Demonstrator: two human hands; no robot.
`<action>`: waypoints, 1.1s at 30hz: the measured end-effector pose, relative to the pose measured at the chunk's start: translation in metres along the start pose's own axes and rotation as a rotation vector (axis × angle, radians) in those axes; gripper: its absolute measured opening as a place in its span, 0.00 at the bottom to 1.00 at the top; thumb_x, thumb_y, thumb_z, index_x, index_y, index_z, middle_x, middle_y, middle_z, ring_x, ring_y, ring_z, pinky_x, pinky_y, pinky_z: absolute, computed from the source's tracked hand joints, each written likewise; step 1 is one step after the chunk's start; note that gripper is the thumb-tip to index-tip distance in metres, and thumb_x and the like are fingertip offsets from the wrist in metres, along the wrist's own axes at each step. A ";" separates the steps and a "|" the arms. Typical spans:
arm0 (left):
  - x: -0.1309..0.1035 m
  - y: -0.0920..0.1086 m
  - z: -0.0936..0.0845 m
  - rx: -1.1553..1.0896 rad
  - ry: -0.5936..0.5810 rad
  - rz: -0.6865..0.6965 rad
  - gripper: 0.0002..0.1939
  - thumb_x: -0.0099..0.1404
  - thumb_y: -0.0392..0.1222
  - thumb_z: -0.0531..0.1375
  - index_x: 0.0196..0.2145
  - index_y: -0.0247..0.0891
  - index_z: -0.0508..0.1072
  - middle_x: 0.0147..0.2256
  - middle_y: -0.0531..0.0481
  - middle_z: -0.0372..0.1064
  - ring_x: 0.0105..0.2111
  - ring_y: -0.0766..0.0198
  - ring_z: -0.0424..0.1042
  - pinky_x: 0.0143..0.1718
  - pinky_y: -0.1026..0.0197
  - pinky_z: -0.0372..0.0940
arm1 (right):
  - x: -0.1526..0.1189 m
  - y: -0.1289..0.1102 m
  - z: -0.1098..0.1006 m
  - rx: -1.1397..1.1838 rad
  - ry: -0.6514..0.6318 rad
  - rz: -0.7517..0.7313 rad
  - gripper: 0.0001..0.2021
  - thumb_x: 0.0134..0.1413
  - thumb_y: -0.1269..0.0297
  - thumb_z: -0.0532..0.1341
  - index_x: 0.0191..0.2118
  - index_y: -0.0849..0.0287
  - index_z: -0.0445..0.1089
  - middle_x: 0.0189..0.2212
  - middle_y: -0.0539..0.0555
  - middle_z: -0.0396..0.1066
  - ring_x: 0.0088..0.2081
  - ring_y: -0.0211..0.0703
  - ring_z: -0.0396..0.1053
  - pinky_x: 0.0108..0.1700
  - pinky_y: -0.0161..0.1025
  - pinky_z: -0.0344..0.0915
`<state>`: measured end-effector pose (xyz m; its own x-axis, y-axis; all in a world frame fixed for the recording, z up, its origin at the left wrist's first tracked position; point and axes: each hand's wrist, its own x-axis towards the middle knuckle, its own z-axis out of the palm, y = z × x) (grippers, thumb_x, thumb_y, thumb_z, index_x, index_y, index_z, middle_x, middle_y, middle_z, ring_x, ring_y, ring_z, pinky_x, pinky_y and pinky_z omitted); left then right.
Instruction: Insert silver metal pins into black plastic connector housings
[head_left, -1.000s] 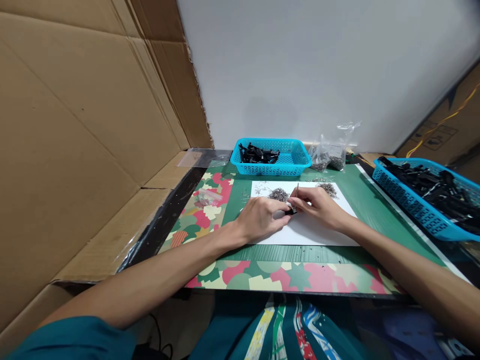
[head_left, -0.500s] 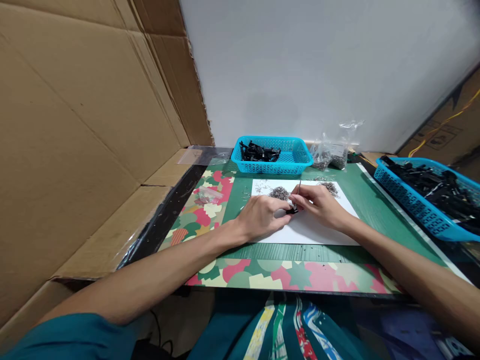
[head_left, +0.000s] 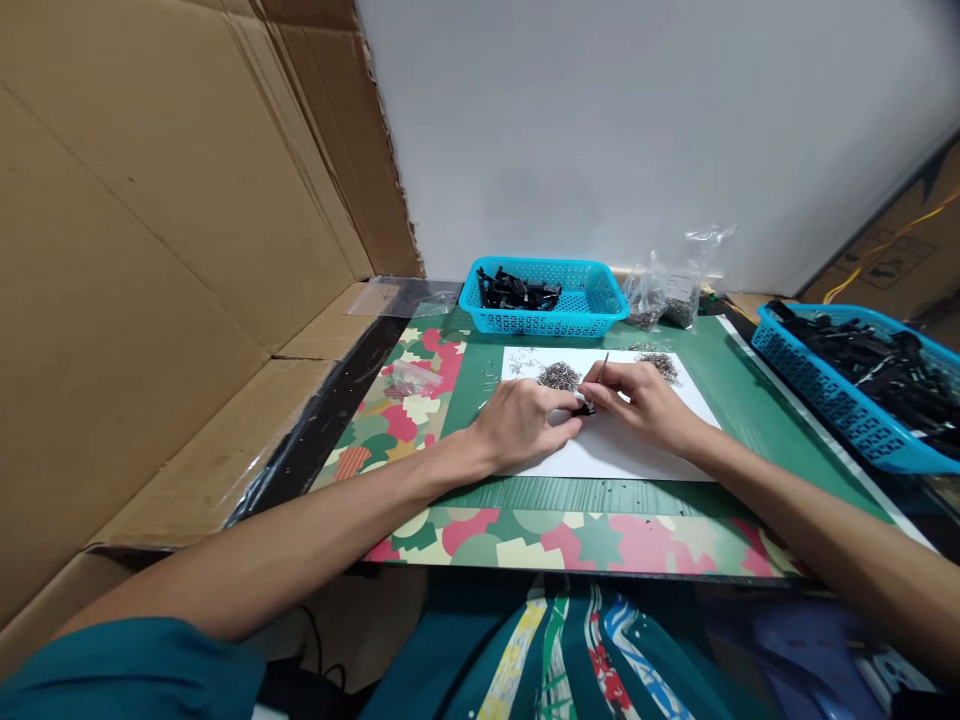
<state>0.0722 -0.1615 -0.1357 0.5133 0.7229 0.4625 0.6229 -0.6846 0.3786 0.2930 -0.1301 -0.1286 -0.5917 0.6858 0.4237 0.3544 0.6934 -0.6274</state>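
Observation:
My left hand rests on a white sheet, its thumb and fingers closed on a small black plastic part. Much of that part is hidden by the fingers. Just to the right, my right hand pinches a slim metal tool that looks like tweezers, held like a pen with its upper end sticking up. The tool's lower end is at the black part; the tip is too small to make out. Behind my hands lie a heap of tiny metal pieces and a second metal heap.
A blue basket with black parts stands at the back, beside clear bags of metal pieces. Another blue basket, full of black parts, is at right. A small plastic bag lies left on the green mat. Cardboard walls the left.
The whole scene sits slightly higher in the picture. The tool in my right hand leans more to the right. Both hands keep their hold at the black part.

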 end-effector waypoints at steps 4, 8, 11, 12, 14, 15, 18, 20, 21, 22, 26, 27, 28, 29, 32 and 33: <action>0.001 0.001 -0.003 -0.094 -0.038 -0.020 0.10 0.65 0.39 0.64 0.39 0.38 0.87 0.23 0.52 0.75 0.18 0.70 0.59 0.24 0.63 0.53 | 0.000 0.001 0.000 0.012 -0.015 -0.016 0.16 0.73 0.59 0.58 0.33 0.60 0.73 0.27 0.51 0.74 0.27 0.37 0.64 0.33 0.36 0.58; 0.002 0.002 -0.005 -0.146 -0.058 -0.041 0.12 0.66 0.39 0.64 0.43 0.38 0.87 0.24 0.52 0.77 0.19 0.70 0.61 0.23 0.63 0.53 | -0.001 0.003 0.000 0.031 -0.015 -0.021 0.16 0.72 0.59 0.58 0.34 0.60 0.74 0.28 0.51 0.75 0.28 0.37 0.66 0.34 0.36 0.60; 0.002 0.001 -0.003 -0.180 -0.064 -0.061 0.11 0.66 0.40 0.64 0.43 0.39 0.87 0.24 0.53 0.77 0.20 0.70 0.63 0.23 0.63 0.55 | 0.000 0.002 0.002 0.047 -0.033 -0.013 0.16 0.72 0.58 0.58 0.34 0.59 0.74 0.28 0.52 0.76 0.28 0.38 0.67 0.34 0.37 0.60; 0.002 -0.001 -0.002 -0.181 -0.059 -0.065 0.10 0.66 0.40 0.64 0.40 0.38 0.87 0.24 0.53 0.76 0.20 0.69 0.64 0.24 0.63 0.56 | 0.000 0.002 0.002 0.050 -0.033 -0.004 0.17 0.72 0.57 0.58 0.33 0.59 0.74 0.28 0.52 0.76 0.28 0.38 0.67 0.34 0.37 0.60; 0.003 -0.003 0.000 -0.175 -0.030 -0.059 0.08 0.66 0.40 0.66 0.38 0.37 0.86 0.24 0.53 0.76 0.20 0.69 0.65 0.25 0.63 0.59 | 0.002 0.002 0.001 0.071 0.012 0.022 0.19 0.73 0.55 0.57 0.32 0.59 0.72 0.27 0.52 0.74 0.28 0.38 0.66 0.34 0.38 0.60; 0.004 -0.004 0.000 -0.171 -0.001 -0.054 0.07 0.66 0.40 0.66 0.38 0.37 0.85 0.24 0.53 0.76 0.21 0.69 0.66 0.26 0.63 0.60 | 0.003 0.003 -0.001 0.100 0.063 0.038 0.20 0.73 0.53 0.57 0.31 0.59 0.71 0.26 0.51 0.73 0.28 0.39 0.66 0.34 0.38 0.60; 0.006 -0.005 0.000 -0.179 0.080 -0.042 0.10 0.66 0.40 0.67 0.44 0.36 0.83 0.30 0.50 0.79 0.23 0.68 0.68 0.28 0.63 0.64 | 0.006 0.008 -0.017 0.249 0.227 0.081 0.23 0.74 0.48 0.56 0.27 0.57 0.66 0.23 0.50 0.68 0.26 0.38 0.63 0.32 0.39 0.59; 0.007 -0.004 -0.002 -0.178 0.096 -0.050 0.10 0.67 0.40 0.67 0.45 0.36 0.81 0.33 0.50 0.79 0.24 0.68 0.69 0.29 0.63 0.65 | 0.006 0.014 -0.035 0.343 0.167 0.110 0.24 0.74 0.47 0.55 0.27 0.56 0.62 0.22 0.49 0.67 0.24 0.37 0.60 0.30 0.39 0.58; 0.008 -0.003 -0.003 -0.176 0.089 -0.056 0.09 0.68 0.41 0.67 0.44 0.36 0.80 0.33 0.51 0.79 0.23 0.68 0.69 0.29 0.63 0.65 | 0.005 0.018 -0.046 0.367 0.067 0.130 0.24 0.75 0.47 0.54 0.27 0.55 0.61 0.22 0.49 0.66 0.23 0.37 0.60 0.30 0.40 0.57; 0.008 -0.003 -0.004 -0.174 0.080 -0.065 0.08 0.69 0.42 0.66 0.44 0.37 0.79 0.33 0.51 0.78 0.23 0.69 0.68 0.28 0.63 0.64 | 0.004 0.022 -0.056 0.362 -0.054 0.150 0.24 0.76 0.47 0.53 0.28 0.55 0.61 0.23 0.49 0.66 0.24 0.37 0.60 0.30 0.40 0.57; 0.008 -0.003 -0.007 -0.228 0.077 -0.127 0.09 0.72 0.45 0.63 0.45 0.39 0.72 0.36 0.53 0.76 0.21 0.71 0.66 0.26 0.64 0.63 | -0.002 0.036 -0.084 0.130 -0.258 0.215 0.21 0.75 0.50 0.54 0.33 0.58 0.70 0.25 0.49 0.63 0.28 0.38 0.59 0.31 0.40 0.55; 0.008 -0.003 -0.007 -0.255 0.083 -0.146 0.09 0.73 0.45 0.63 0.46 0.39 0.70 0.37 0.53 0.75 0.22 0.71 0.67 0.26 0.65 0.63 | -0.002 0.038 -0.087 0.063 -0.267 0.216 0.18 0.73 0.51 0.57 0.35 0.59 0.72 0.26 0.49 0.63 0.28 0.38 0.58 0.31 0.40 0.53; 0.008 -0.004 -0.007 -0.285 0.088 -0.163 0.10 0.73 0.46 0.62 0.46 0.40 0.69 0.38 0.52 0.75 0.23 0.71 0.68 0.25 0.65 0.64 | -0.003 0.039 -0.088 0.006 -0.283 0.214 0.15 0.71 0.53 0.61 0.37 0.59 0.74 0.25 0.48 0.63 0.28 0.37 0.57 0.30 0.40 0.51; 0.008 -0.005 -0.006 -0.315 0.090 -0.178 0.10 0.73 0.46 0.62 0.47 0.40 0.68 0.39 0.52 0.74 0.24 0.70 0.70 0.26 0.65 0.65 | -0.003 0.040 -0.088 -0.041 -0.306 0.212 0.13 0.68 0.54 0.64 0.39 0.59 0.76 0.25 0.47 0.61 0.27 0.37 0.55 0.29 0.40 0.49; 0.008 -0.008 -0.006 -0.384 0.084 -0.197 0.11 0.73 0.47 0.62 0.47 0.40 0.69 0.39 0.51 0.75 0.27 0.67 0.73 0.27 0.64 0.69 | -0.003 0.040 -0.084 -0.118 -0.346 0.208 0.09 0.63 0.58 0.67 0.38 0.59 0.80 0.22 0.44 0.52 0.25 0.35 0.48 0.28 0.40 0.45; 0.009 -0.008 -0.006 -0.398 0.084 -0.195 0.11 0.73 0.47 0.62 0.48 0.40 0.69 0.39 0.50 0.75 0.27 0.67 0.74 0.28 0.64 0.70 | -0.003 0.040 -0.082 -0.131 -0.352 0.210 0.09 0.63 0.59 0.67 0.38 0.58 0.80 0.21 0.44 0.50 0.25 0.35 0.47 0.28 0.39 0.45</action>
<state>0.0681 -0.1504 -0.1298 0.3491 0.8430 0.4093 0.4191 -0.5311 0.7364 0.3678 -0.0865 -0.1013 -0.6998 0.7136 0.0322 0.5692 0.5843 -0.5784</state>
